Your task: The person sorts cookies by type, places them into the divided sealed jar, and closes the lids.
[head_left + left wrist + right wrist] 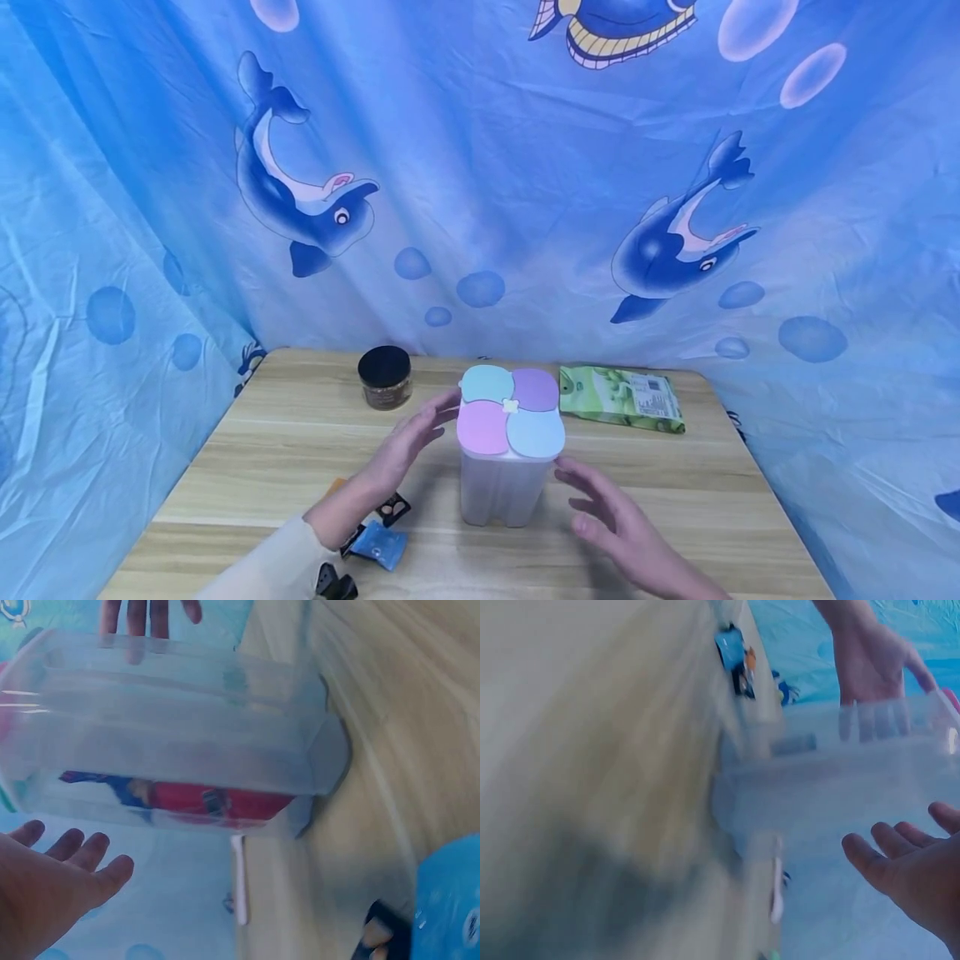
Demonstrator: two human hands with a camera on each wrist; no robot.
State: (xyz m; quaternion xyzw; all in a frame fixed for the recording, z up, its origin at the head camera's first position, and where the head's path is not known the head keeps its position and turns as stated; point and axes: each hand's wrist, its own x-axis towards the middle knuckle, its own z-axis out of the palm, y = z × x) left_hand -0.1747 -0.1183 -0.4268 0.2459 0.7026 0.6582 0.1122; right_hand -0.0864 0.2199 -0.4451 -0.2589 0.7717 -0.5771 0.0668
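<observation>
A tall translucent storage container (501,492) stands upright on the wooden table. Its lid (483,429) has four petal-shaped panels in teal, purple, pink and pale blue. Beside its left side is my left hand (408,446), fingers fairly straight and spread. Low on the other side, my right hand (615,521) has its fingers loosely extended toward the wall. Neither palm grips the container; whether fingertips touch it, I cannot tell. Through the clear wall, the left wrist view shows a red and blue packet (225,802), which seems to lie inside.
A black-lidded jar (385,387) stands at the back left. The green packet (618,400) lies flat at the back right. Near my left forearm are a blue packet (381,543), a small black packet (392,507) and something orange. A blue dolphin-print curtain (480,208) hangs behind the table.
</observation>
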